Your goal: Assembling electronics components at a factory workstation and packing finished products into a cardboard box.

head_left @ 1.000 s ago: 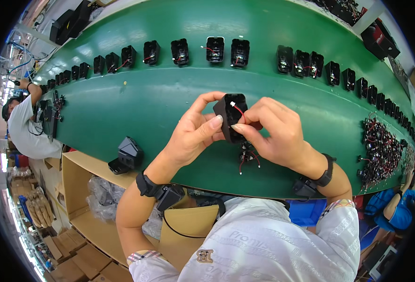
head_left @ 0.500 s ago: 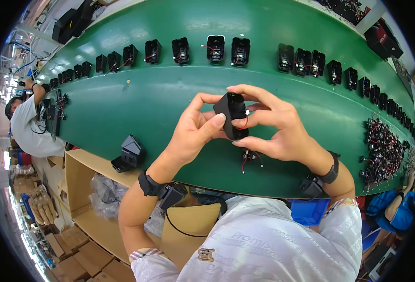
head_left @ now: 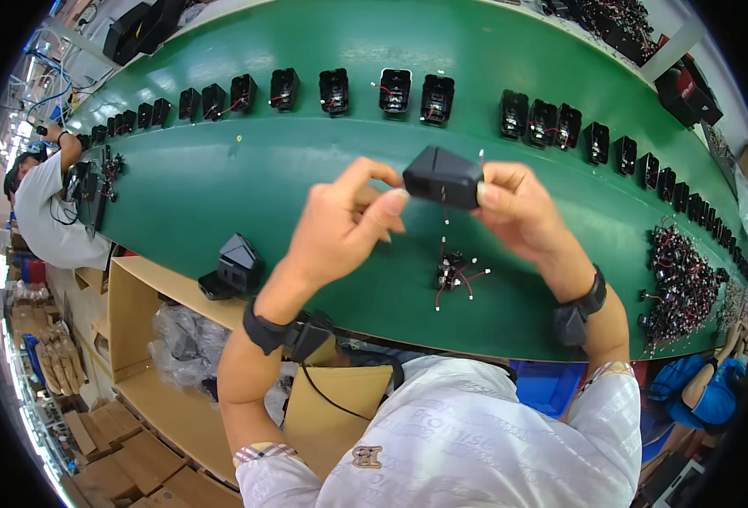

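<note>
A black plastic housing (head_left: 442,176) is held above the green table, its closed, angular outer side now showing. Its right end is pinched between the thumb and fingers of my right hand (head_left: 518,203). Beside its left end is my left hand (head_left: 344,220), thumb and index finger apart; whether a fingertip touches the housing is unclear. A thin lead with a white connector (head_left: 446,218) shows below the housing. On the table under my hands lies a small cluster of wired parts (head_left: 450,271) with red leads and white plugs.
Open black housings (head_left: 395,91) stand in a long curved row across the green table (head_left: 298,182). A heap of wired parts (head_left: 683,284) lies at right. A black device (head_left: 234,267) sits at the near left edge, by a cardboard box (head_left: 141,347). Another person (head_left: 56,207) works at far left.
The housing has been turned over, from its open wired side to its outer shell. My right hand has moved to its right end; my left fingers have loosened from its side.
</note>
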The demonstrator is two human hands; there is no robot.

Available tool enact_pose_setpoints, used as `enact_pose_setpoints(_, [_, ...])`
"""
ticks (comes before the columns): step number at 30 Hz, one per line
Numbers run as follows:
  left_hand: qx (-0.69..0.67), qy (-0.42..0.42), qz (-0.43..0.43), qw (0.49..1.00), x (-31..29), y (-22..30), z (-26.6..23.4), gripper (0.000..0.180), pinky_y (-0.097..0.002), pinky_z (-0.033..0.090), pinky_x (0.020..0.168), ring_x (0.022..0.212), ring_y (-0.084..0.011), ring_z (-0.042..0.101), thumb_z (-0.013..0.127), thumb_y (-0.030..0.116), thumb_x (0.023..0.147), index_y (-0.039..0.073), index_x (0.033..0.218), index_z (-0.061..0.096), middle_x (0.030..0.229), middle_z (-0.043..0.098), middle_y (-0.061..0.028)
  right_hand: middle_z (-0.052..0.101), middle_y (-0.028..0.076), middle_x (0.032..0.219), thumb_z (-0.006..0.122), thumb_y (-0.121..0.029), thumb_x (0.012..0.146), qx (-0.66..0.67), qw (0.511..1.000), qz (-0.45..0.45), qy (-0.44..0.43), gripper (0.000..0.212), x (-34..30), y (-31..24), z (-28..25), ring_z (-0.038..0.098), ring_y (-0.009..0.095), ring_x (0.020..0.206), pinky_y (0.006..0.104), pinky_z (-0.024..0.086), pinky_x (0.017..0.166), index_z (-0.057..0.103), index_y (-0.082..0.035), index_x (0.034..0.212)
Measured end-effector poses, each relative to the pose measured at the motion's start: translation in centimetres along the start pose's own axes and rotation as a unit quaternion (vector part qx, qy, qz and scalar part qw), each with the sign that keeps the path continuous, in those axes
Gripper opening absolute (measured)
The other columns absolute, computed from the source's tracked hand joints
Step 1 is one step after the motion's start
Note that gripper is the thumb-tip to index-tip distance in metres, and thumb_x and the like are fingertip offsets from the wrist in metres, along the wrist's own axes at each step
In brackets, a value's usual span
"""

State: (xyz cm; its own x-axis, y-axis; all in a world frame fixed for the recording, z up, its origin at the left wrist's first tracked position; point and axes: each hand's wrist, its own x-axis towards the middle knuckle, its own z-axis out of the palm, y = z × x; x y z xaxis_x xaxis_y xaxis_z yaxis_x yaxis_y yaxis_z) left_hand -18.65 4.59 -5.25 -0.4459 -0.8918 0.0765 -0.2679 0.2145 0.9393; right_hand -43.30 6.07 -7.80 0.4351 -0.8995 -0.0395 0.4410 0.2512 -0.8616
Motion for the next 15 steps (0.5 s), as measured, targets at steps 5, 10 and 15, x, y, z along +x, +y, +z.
enact_pose_setpoints(5, [0.397, 0.032, 0.044, 0.916, -2.7, 2.1, -6.5, 0.036, -0.0389, 0.05, 0.086, 0.1, -0.0313, 0.063, 0.07, 0.023, 0.084, 0.001, 0.109, 0.058, 0.102, 0.066, -0.0153, 0.055, 0.012, 0.13, 0.079, -0.017, 0.07, -0.727, 0.584, -0.332, 0.141, 0.021, 2.9, -2.9, -3.3, 0.054, 0.034, 0.114, 0.0408, 0.047, 0.093, 0.071, -0.004, 0.086])
enact_pose_setpoints(10, [0.579, -0.052, -0.128, 0.803, -8.5, -0.2, -12.8, 0.078, -0.0493, 0.032, 0.106, 0.129, -0.0381, 0.04, 0.08, 0.039, 0.069, 0.009, 0.132, 0.048, 0.13, 0.052, -0.0163, 0.057, 0.01, 0.126, 0.079, -0.022, 0.069, -0.803, 0.547, -0.2, 0.125, 0.022, 6.1, -3.1, -7.8, 0.054, 0.031, 0.111, 0.041, 0.045, 0.094, 0.072, -0.007, 0.084])
enact_pose_setpoints(15, [0.578, -0.08, -0.216, 0.783, -10.5, -1.4, -12.9, 0.1, -0.0539, 0.026, 0.11, 0.132, -0.0383, 0.038, 0.084, 0.047, 0.058, 0.01, 0.14, 0.04, 0.132, 0.051, -0.0161, 0.057, 0.009, 0.124, 0.08, -0.025, 0.068, -0.839, 0.502, -0.168, 0.129, 0.021, 6.5, -1.7, -8.1, 0.05, 0.029, 0.117, 0.0419, 0.042, 0.096, 0.073, -0.011, 0.083])
